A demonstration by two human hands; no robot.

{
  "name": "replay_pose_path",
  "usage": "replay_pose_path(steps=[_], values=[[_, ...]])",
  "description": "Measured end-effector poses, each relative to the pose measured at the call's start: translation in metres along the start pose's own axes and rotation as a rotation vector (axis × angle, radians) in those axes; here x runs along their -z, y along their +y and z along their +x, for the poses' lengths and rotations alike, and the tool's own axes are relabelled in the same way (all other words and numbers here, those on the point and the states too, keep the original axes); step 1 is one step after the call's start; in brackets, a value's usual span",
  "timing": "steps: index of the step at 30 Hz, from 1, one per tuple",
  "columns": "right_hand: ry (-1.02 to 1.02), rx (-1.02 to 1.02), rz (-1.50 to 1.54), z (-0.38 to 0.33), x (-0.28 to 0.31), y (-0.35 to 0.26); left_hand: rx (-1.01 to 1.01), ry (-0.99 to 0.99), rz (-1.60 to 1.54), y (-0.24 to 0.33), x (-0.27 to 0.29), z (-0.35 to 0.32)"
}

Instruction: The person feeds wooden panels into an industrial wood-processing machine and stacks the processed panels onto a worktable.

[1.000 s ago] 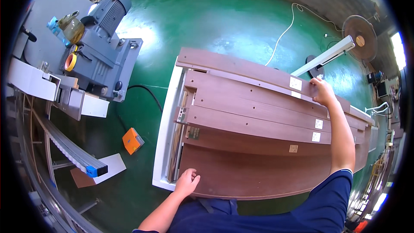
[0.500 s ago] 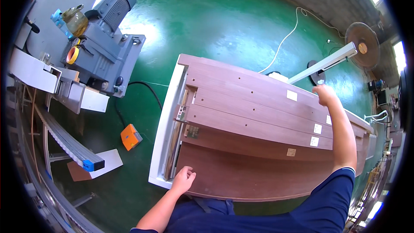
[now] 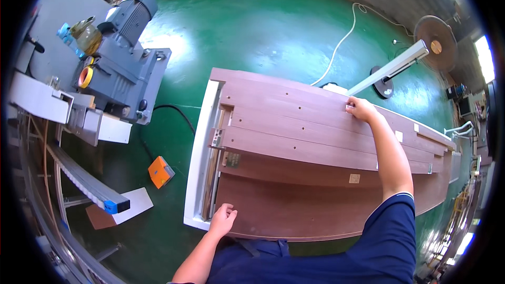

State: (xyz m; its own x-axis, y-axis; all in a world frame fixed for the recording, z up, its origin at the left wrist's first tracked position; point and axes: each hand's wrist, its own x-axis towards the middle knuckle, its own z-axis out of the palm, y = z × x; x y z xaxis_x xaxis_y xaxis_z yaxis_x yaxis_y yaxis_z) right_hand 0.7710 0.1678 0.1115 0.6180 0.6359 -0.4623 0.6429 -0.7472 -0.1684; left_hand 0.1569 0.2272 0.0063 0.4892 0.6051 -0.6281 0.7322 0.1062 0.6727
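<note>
Panels [image 3: 315, 142], long brown boards stacked flat on a white-framed surface [image 3: 199, 147], fill the middle of the view, running from nine o'clock toward three o'clock. Starting at the far left, a grey motor [image 3: 126, 68] on its machine base sits at ten o'clock on the green floor [image 3: 263, 21], with a small orange box [image 3: 160, 171] below it at eight o'clock. Next comes the left hand [image 3: 223, 220] at six o'clock, fingers curled over the near edge of the lowest panel close to its left corner. Farther right, the right hand [image 3: 360, 109] at one o'clock reaches across the stack and grips the far edge of the top panel. A standing fan [image 3: 434, 34] and a white cord [image 3: 342, 42] lie beyond, at two o'clock. Judging from both hands clamped on opposite edges, the step in hand looks like squaring or shifting the stack on its frame. The next move would likely call for an even pull with both arms, keeping the boards aligned so none slides off the pile.
</note>
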Motion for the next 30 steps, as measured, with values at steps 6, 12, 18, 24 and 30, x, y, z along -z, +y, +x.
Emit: replay_pose_path(steps=[6,12,18,24,30], values=[[-0.035,0.09,-0.083,0.026,-0.006,0.017,-0.024,0.073,-0.013,-0.023,0.005,-0.007],[0.428,0.29,0.188,0.021,-0.041,0.079,0.046,0.154,0.014,-0.062,0.05,-0.042],[0.655,0.599,0.348,-0.076,-0.057,-0.088,0.337,0.337,-0.123,-0.17,0.06,-0.098],[0.591,0.671,0.499,-0.179,-0.144,-0.201,0.516,0.633,-0.777,-0.288,0.08,-0.129],[0.174,0.708,0.627,-0.26,-0.214,-0.297,0.228,1.082,-1.552,-0.341,0.234,-0.151]])
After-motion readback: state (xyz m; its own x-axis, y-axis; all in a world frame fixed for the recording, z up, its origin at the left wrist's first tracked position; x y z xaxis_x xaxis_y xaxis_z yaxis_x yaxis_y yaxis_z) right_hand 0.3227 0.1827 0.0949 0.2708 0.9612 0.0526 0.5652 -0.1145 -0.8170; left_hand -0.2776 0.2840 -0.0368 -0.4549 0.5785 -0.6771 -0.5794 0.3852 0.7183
